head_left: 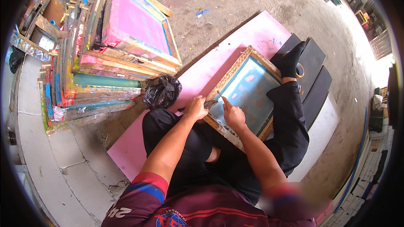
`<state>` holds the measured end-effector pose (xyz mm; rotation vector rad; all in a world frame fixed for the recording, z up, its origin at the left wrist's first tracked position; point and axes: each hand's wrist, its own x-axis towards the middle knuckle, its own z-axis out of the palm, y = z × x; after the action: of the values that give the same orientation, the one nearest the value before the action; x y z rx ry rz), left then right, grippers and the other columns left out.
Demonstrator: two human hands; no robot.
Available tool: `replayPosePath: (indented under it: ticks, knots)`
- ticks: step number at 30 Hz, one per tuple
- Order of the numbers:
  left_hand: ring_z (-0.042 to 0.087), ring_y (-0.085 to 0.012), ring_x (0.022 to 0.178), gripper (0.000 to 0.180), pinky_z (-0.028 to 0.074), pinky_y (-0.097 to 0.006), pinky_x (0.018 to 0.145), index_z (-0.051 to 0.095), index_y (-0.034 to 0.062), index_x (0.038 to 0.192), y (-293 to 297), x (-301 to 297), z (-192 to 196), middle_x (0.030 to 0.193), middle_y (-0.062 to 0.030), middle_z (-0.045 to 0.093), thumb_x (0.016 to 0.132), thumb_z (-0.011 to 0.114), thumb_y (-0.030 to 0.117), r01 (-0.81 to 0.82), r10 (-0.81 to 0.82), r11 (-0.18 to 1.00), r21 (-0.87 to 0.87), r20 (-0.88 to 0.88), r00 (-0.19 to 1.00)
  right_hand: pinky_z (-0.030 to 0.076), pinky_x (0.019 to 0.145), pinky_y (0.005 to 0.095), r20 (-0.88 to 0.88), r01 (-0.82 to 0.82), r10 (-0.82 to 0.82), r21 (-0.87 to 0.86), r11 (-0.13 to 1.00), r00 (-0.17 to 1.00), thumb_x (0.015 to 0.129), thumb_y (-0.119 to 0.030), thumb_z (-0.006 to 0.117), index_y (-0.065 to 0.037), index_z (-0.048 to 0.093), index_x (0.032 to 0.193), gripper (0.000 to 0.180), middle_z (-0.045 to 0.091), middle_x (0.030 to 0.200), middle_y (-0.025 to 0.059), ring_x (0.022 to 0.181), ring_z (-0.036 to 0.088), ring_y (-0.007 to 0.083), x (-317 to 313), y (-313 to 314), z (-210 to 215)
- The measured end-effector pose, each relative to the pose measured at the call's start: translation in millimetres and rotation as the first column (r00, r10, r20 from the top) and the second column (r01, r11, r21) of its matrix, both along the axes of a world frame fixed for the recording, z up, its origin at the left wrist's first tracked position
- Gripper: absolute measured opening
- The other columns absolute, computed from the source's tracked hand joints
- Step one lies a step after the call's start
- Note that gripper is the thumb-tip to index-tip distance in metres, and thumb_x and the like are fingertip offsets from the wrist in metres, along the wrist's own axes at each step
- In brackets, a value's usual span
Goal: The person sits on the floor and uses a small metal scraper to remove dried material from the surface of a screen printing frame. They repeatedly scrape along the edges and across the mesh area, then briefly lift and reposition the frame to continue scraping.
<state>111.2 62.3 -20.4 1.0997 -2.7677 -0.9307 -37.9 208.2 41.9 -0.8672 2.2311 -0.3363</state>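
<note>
My left hand (pixel 196 107) hid most of the tool (pixel 210 103); my leg (pixel 290 122) covered the frame's (pixel 235 69) far corner; my right elbow was blurred.

Hands (pixel 214 111) at wooden screen frame (pixel 246 92), seated

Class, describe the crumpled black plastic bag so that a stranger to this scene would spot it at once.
Find the big pink sheet on the floor. At its left edge, below the leaning stack of wooden screen frames, sits the black plastic bag. It alone is soft, shiny and crumpled; everything beside it is flat and rigid.

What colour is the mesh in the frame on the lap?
Light blue mesh, with paler patches; head view.
</note>
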Motion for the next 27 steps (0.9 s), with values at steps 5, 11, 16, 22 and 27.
replayPosePath:
  ticks: [5, 11, 16, 22, 27]
  knots:
    - [0.072, -0.0409, 0.108, 0.029, 0.059, -0.052, 0.094, 0.075, 0.0028, 0.105, 0, -9, 4, 0.112, -0.0161, 0.073, 0.081, 0.080, 0.020, 0.021, -0.022, 1.000, 0.019, 0.035, 0.999, 0.057, 0.102, 0.0469, 0.070, 0.097, -0.081, -0.281, 0.955, 0.994, 0.111, -0.027, 0.061, -0.016, 0.062, 0.156, 0.046, 0.077, 0.125, 0.0270, 0.122, 0.074, 0.0387, -11, 11, -46]
    - [0.072, -0.0416, 0.107, 0.029, 0.059, -0.052, 0.094, 0.075, 0.0026, 0.104, -3, -4, 2, 0.110, -0.0162, 0.074, 0.081, 0.080, 0.020, 0.024, -0.024, 0.999, 0.031, 0.011, 1.000, 0.058, 0.097, 0.0398, 0.464, 0.308, -0.174, -0.230, 0.923, 0.869, 0.113, -0.029, 0.060, -0.013, 0.064, 0.154, 0.044, 0.079, 0.123, 0.0202, 0.110, 0.076, 0.0275, -27, 4, -63]
    - [0.072, -0.0436, 0.102, 0.028, 0.058, -0.052, 0.091, 0.076, 0.0004, 0.101, 0, -16, 0, 0.104, -0.0181, 0.073, 0.079, 0.080, 0.016, 0.031, -0.033, 0.999, -0.022, -0.080, 0.996, 0.044, 0.050, 0.0301, 0.270, 0.244, -0.102, -0.568, 0.786, 0.958, 0.115, -0.032, 0.058, -0.018, 0.064, 0.157, 0.044, 0.062, 0.076, 0.0034, 0.052, 0.048, 0.0117, -42, 5, -113]
    - [0.071, -0.0436, 0.104, 0.029, 0.058, -0.053, 0.092, 0.076, 0.0006, 0.103, 0, -10, 0, 0.106, -0.0178, 0.072, 0.079, 0.078, 0.016, 0.029, -0.029, 1.000, 0.010, -0.049, 0.998, 0.061, 0.083, 0.0448, 0.179, 0.134, -0.089, -0.257, 0.957, 0.980, 0.111, -0.033, 0.061, -0.023, 0.066, 0.152, 0.043, 0.075, 0.086, 0.0158, 0.077, 0.074, 0.0260, -36, 3, -48]
    - [0.071, -0.0437, 0.103, 0.026, 0.058, -0.053, 0.090, 0.075, 0.0010, 0.101, 0, -3, -6, 0.106, -0.0172, 0.072, 0.080, 0.077, 0.016, 0.003, -0.003, 1.000, -0.008, -0.047, 0.999, 0.060, 0.092, 0.0563, -0.151, 0.006, -0.034, -0.185, 0.983, 0.988, 0.109, -0.034, 0.060, -0.033, 0.067, 0.150, 0.041, 0.079, 0.108, 0.0245, 0.102, 0.075, 0.0480, -15, 9, -11]
